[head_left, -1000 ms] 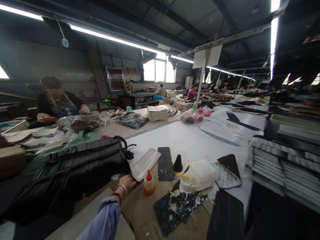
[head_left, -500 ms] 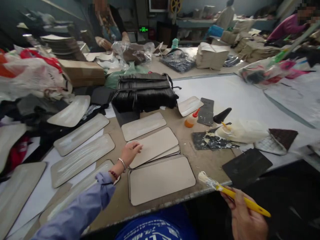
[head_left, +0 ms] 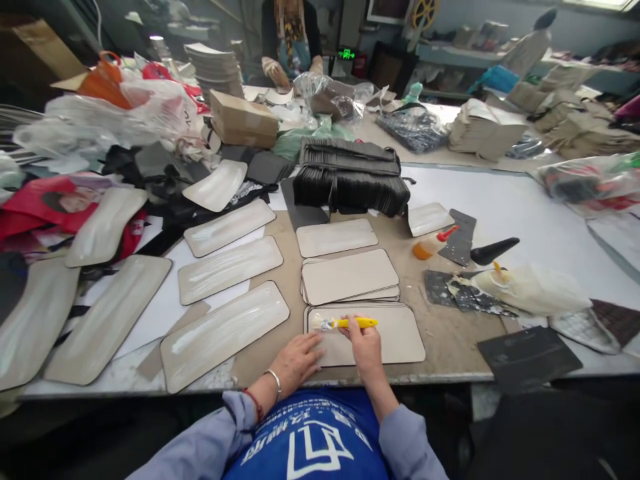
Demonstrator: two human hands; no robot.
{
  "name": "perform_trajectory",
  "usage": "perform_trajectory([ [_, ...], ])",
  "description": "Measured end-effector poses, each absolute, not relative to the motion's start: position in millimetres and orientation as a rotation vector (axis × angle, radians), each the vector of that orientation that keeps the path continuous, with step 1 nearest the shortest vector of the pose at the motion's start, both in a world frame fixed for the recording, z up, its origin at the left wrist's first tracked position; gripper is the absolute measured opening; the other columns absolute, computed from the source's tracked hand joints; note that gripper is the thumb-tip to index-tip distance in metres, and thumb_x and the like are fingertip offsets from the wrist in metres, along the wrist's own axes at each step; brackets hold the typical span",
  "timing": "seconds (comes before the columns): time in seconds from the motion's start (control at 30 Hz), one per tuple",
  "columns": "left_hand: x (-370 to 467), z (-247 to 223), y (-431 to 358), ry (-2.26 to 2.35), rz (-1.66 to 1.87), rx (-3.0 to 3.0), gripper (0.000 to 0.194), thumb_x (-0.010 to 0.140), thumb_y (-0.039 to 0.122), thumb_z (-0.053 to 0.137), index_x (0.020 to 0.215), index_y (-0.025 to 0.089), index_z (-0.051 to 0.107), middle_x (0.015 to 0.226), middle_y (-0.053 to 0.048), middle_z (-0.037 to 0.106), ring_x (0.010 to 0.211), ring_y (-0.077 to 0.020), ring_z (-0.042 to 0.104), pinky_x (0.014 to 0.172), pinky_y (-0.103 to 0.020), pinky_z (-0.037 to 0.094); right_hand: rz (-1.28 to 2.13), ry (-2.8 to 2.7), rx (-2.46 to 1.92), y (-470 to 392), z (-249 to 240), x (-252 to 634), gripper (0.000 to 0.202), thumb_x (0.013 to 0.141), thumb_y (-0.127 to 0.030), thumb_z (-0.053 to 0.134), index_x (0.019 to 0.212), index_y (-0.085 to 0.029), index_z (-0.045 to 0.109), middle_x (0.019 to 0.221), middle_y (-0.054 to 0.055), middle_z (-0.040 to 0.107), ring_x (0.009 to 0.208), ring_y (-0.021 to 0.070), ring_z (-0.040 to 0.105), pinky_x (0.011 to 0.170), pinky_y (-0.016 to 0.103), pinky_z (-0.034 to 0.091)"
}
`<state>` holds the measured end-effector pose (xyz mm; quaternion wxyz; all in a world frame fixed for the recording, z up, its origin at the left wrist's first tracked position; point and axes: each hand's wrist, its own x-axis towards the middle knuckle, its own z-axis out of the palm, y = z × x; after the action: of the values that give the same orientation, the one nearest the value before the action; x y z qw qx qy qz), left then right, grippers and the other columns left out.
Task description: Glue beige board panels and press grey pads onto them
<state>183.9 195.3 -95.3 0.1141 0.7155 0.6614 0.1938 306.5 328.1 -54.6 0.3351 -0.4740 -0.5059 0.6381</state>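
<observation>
My right hand (head_left: pixel 366 347) is closed round the yellow handle of a brush (head_left: pixel 356 323). The pale bristles rest on the left part of the nearest beige panel (head_left: pixel 395 337), which lies on a stack at the table's front edge. At that panel's left edge, my left hand (head_left: pixel 299 360) lies with its fingers spread, palm down, and nothing in it. Behind it is a second stack of beige panels (head_left: pixel 350 273), slightly fanned. One more panel (head_left: pixel 337 237) with a whitish coat lies beyond.
Several white-streaked panels (head_left: pixel 227 327) cover the left side. A glue bottle with red tip (head_left: pixel 431 245), a black tool (head_left: pixel 495 251) and a glue-smeared bag (head_left: pixel 535 287) sit at right. Behind are a black bundle (head_left: pixel 350 180) and a person (head_left: pixel 291 40) across the table.
My right hand has brought the brush from beyond the table edge onto the nearest panel. My left hand has moved from the rear stack to this panel's left edge. The view has shifted left.
</observation>
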Motion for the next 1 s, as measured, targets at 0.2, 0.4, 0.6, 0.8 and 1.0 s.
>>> perform_trajectory([
  [0.2,183,-103,193,1.926,0.580,2.086,0.033,0.079,0.032,0.057,0.110,0.021,0.061,0.124,-0.012,0.056,0.119,-0.0255,0.048,0.096,-0.044,0.043,1.400,-1.322,-1.433,363,-74,347,0.041,0.064,-0.052,0.062,0.083,-0.016,0.056,0.084,0.009,0.067,0.073,0.0218,0.064,0.069,0.035,0.054],
  [0.4,182,-106,193,1.944,0.534,2.141,0.032,0.080,0.030,0.057,0.110,0.021,0.061,0.125,-0.012,0.055,0.116,-0.0266,0.050,0.095,-0.044,0.044,0.972,-1.395,-1.650,415,-66,416,0.048,0.065,-0.058,0.054,0.083,-0.013,0.060,0.075,0.011,0.067,0.065,0.0226,0.063,0.063,0.035,0.050],
  [0.6,180,-109,196,1.913,0.577,2.206,0.031,0.081,0.032,0.054,0.109,0.022,0.062,0.121,-0.013,0.058,0.114,-0.0258,0.052,0.092,-0.042,0.046,0.426,-1.673,-1.785,416,-36,437,0.057,0.072,-0.064,0.037,0.078,-0.014,0.062,0.067,0.013,0.065,0.068,0.0260,0.061,0.066,0.037,0.045],
  [0.8,173,-111,195,1.839,0.590,2.200,0.036,0.081,0.031,0.054,0.116,0.020,0.057,0.124,-0.013,0.057,0.117,-0.0251,0.050,0.095,-0.042,0.045,0.268,-2.060,-1.396,349,-31,426,0.034,0.086,-0.041,0.040,0.087,-0.015,0.062,0.086,0.012,0.065,0.082,0.0229,0.060,0.079,0.035,0.046],
  [1.0,169,-110,195,1.841,0.601,2.300,0.034,0.083,0.032,0.050,0.114,0.019,0.059,0.119,-0.011,0.060,0.112,-0.0241,0.055,0.090,-0.039,0.050,0.743,-2.129,-1.111,265,-33,365,0.018,0.085,-0.024,0.045,0.092,-0.022,0.061,0.085,0.004,0.066,0.082,0.0179,0.061,0.077,0.030,0.050],
])
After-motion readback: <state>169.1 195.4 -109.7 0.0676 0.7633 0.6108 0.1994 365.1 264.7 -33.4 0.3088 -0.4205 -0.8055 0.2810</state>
